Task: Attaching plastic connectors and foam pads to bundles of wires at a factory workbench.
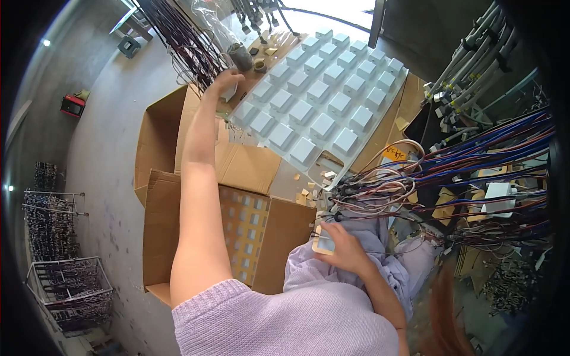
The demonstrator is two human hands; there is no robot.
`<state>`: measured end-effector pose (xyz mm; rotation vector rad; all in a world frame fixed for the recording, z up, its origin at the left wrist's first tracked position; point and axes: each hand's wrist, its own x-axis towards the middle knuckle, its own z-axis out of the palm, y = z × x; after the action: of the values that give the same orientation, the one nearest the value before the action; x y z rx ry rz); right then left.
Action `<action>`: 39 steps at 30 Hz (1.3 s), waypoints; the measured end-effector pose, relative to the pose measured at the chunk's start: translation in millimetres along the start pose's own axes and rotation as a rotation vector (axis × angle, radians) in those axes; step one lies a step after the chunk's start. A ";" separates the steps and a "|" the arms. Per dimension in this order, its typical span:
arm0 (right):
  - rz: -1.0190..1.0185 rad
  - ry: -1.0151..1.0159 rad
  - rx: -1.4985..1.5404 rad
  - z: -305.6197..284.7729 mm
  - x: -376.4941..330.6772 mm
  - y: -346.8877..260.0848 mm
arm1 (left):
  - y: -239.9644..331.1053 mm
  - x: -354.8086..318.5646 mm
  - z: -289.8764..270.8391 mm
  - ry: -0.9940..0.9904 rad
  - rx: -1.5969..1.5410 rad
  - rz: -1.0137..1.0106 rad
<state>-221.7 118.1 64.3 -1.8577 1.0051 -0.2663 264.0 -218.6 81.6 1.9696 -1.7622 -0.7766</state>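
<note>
My left hand (227, 79) reaches far out at the left of the tray, fingers curled over a small white box (229, 92). Beside it stands a dark grey roll-like thing (240, 57). Close to my lap, my right hand (347, 248) grips a small open housing (324, 242) with a pale beige rim and a grey inside; thin dark leads run by it. Across the work surface lies a clear plastic tray (328, 173), tilted, with rows of small white boxes (322, 125) on it.
An open cardboard box (163, 237) at my left contains a yellowish sheet with pale blocks (243, 231). Cable bundles lie at right (463, 169) and hang at far left (184, 44). Beige foam bits (306, 194) are scattered near the tray. Wire racks (68, 285) stand on the floor.
</note>
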 end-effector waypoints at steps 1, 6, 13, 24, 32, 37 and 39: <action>0.002 -0.009 0.007 1.6 1.5 1.1 | -8.6 -4.9 2.2 0.082 -0.059 0.011; -0.028 0.021 0.008 5.4 3.6 5.3 | -26.1 -38.8 12.7 0.627 -0.440 0.394; -0.071 0.048 0.006 4.3 -3.9 6.5 | 84.6 -139.4 47.3 0.599 -1.288 0.396; -0.578 0.856 -0.045 -59.7 -102.4 -84.5 | 331.3 -305.1 165.8 -0.463 -2.030 0.839; -0.427 1.422 -0.322 -55.8 -197.5 -91.5 | 432.7 -361.1 222.8 -1.500 -2.283 0.312; -0.540 1.527 -0.293 -42.3 -221.4 -90.6 | 477.5 -386.2 250.1 -1.700 -2.157 0.196; -0.549 1.535 -0.395 -47.2 -224.4 -81.7 | 489.1 -393.1 260.2 -1.730 -2.130 0.178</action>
<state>-348.2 268.0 208.4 -2.1116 1.4935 -2.1697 -301.8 122.3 240.1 -0.6151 -0.2107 -2.6591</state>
